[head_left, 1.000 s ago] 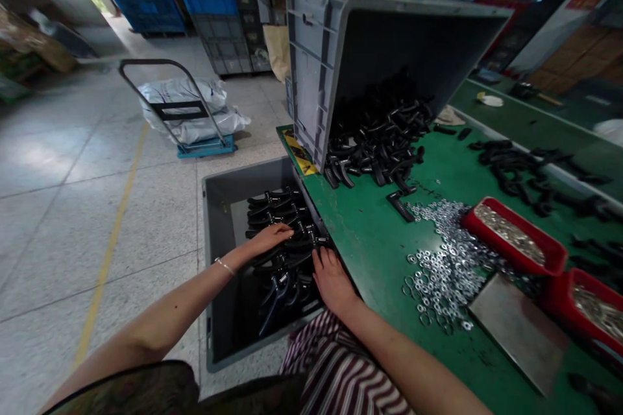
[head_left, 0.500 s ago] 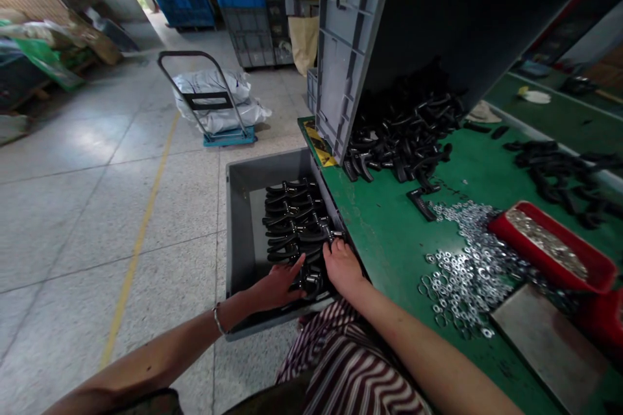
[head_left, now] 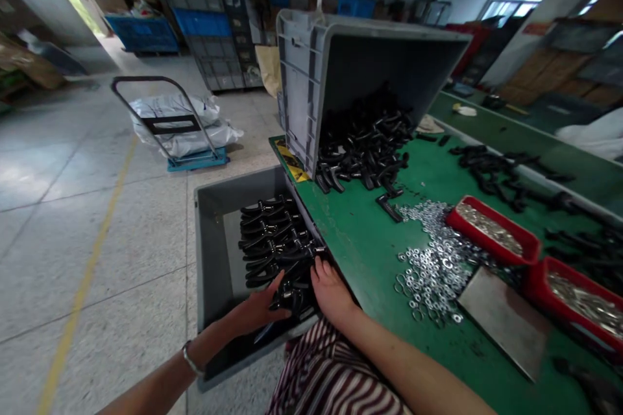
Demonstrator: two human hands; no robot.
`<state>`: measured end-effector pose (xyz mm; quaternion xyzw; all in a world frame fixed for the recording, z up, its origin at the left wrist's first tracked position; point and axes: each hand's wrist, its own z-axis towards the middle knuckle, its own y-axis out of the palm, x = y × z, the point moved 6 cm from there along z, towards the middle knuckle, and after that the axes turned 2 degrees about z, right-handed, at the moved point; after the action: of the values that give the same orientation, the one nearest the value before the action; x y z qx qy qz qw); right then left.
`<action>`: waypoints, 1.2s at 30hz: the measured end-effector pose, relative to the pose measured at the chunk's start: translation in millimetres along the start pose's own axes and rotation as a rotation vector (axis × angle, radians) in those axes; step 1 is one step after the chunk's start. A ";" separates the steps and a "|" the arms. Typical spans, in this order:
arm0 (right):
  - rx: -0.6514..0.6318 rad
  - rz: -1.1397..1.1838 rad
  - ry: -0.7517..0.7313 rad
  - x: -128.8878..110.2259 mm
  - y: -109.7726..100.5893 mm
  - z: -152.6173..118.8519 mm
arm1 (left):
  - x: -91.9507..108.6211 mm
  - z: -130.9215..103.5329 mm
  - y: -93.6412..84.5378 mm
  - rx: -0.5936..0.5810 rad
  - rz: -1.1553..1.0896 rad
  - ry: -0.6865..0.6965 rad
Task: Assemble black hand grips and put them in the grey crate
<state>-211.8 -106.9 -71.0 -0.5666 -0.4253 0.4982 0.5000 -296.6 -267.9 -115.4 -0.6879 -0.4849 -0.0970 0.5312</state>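
Note:
Several black two-handled tools with coil springs (head_left: 267, 243) lie in stacked rows inside a grey crate (head_left: 209, 259). At the near end of the rows, my left hand (head_left: 260, 308) reaches over the crate, with index finger and thumb on either side of a black two-handled tool (head_left: 293, 298). My right hand (head_left: 333, 292) rests along the crate's right side. Its fingers are stretched out, and their tips touch the tools just below a spring end (head_left: 318, 251). The undersides of both hands are hidden.
On the green bench (head_left: 350, 233), a tipped grey bin (head_left: 302, 91) spills black handles (head_left: 365, 149). Nearby lie metal rings (head_left: 433, 266), a red tray of small metal parts (head_left: 491, 230), another red tray (head_left: 579, 301) and a metal plate (head_left: 506, 321). A loaded trolley (head_left: 170, 123) stands behind.
The camera view has tilted up and swung right, so the scene sits lower and farther left. Both hands stay at the near end of the rows, the left thumb and index finger still about the tool.

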 end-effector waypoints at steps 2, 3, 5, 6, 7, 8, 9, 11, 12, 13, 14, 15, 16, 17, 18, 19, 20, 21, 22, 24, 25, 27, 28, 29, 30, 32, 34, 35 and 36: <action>-0.008 0.015 0.000 -1.9 -5.7 -12.7 | -3.6 -1.1 -3.4 -0.084 -0.004 -0.026; -0.015 0.034 0.001 -2.8 -9.8 -20.7 | -4.8 -1.6 -7.3 -0.118 0.017 -0.036; -0.029 0.105 -0.011 -5.2 -20.6 -40.8 | -2.8 -1.4 -19.7 -0.163 0.106 -0.031; -0.033 0.162 -0.017 -6.4 -27.1 -52.9 | 1.6 0.1 -27.9 -0.173 0.159 -0.021; -0.034 0.234 -0.021 -7.1 -33.9 -66.3 | 9.3 3.0 -37.3 -0.167 0.205 -0.005; -0.032 0.320 -0.021 -7.3 -40.6 -80.4 | 21.0 7.8 -47.5 -0.146 0.237 0.017; -0.025 0.418 -0.012 -6.4 -47.2 -95.0 | 37.0 14.5 -57.5 -0.116 0.248 0.049; 0.013 0.633 0.037 -1.0 -59.2 -123.8 | 81.7 33.9 -73.1 -0.050 0.201 0.147; 0.047 0.732 0.071 3.2 -64.7 -137.6 | 109.1 46.1 -76.6 -0.031 0.157 0.218; 0.094 0.815 0.116 8.5 -69.8 -151.0 | 138.5 59.6 -76.7 -0.022 0.119 0.298; 0.152 0.876 0.171 14.8 -74.3 -164.0 | 168.2 73.9 -74.3 0.000 0.104 0.379; 0.209 0.914 0.232 21.2 -77.8 -176.7 | 197.5 88.4 -69.2 0.031 0.110 0.464; 0.263 0.932 0.293 27.3 -80.1 -189.0 | 225.3 102.4 -61.2 0.061 0.131 0.549; 0.309 0.939 0.350 32.7 -81.1 -200.8 | 250.6 115.6 -50.3 0.077 0.160 0.629; 0.342 0.940 0.400 37.1 -80.7 -211.9 | 272.4 127.8 -37.4 0.083 0.191 0.691; 0.360 0.943 0.438 40.4 -78.7 -222.0 | 290.5 138.7 -23.8 0.085 0.230 0.735; 0.371 0.948 0.468 43.0 -75.8 -231.0 | 305.1 147.8 -10.1 0.082 0.277 0.764; 0.382 0.954 0.494 45.4 -72.5 -239.2 | 316.5 154.9 3.0 0.081 0.340 0.779; 0.392 0.960 0.516 47.5 -69.2 -246.5 | 325.4 159.8 14.8 0.085 0.413 0.786; 0.407 0.972 0.562 51.2 -64.0 -258.6 | 337.9 163.6 33.7 0.096 0.548 0.788; 0.414 0.980 0.587 53.0 -63.1 -263.5 | 342.4 163.7 40.6 0.102 0.597 0.785; 0.417 0.996 0.622 56.6 -65.2 -270.5 | 349.8 163.7 49.7 0.111 0.648 0.774; 0.413 0.992 0.628 59.1 -68.3 -273.0 | 352.9 164.9 52.8 0.110 0.657 0.771; 0.412 0.972 0.630 62.9 -72.8 -275.3 | 355.5 167.5 55.5 0.109 0.671 0.769; 0.415 0.932 0.627 68.3 -78.3 -278.1 | 357.9 171.3 57.6 0.111 0.684 0.766; 0.442 0.812 0.641 85.8 -91.0 -288.1 | 361.5 180.9 61.0 0.115 0.720 0.752; 0.498 0.651 0.711 113.6 -104.6 -308.1 | 363.5 190.0 63.3 0.117 0.761 0.729; 0.530 0.570 0.766 131.1 -111.4 -322.2 | 364.1 193.5 63.8 0.116 0.782 0.718; 0.562 0.482 0.833 150.7 -118.5 -338.8 | 364.7 196.4 64.0 0.115 0.798 0.711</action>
<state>146.8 8.8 26.6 -0.6417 0.0992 0.4267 0.6295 -136.0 102.1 -1.4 -0.7133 0.0193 -0.0879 0.6950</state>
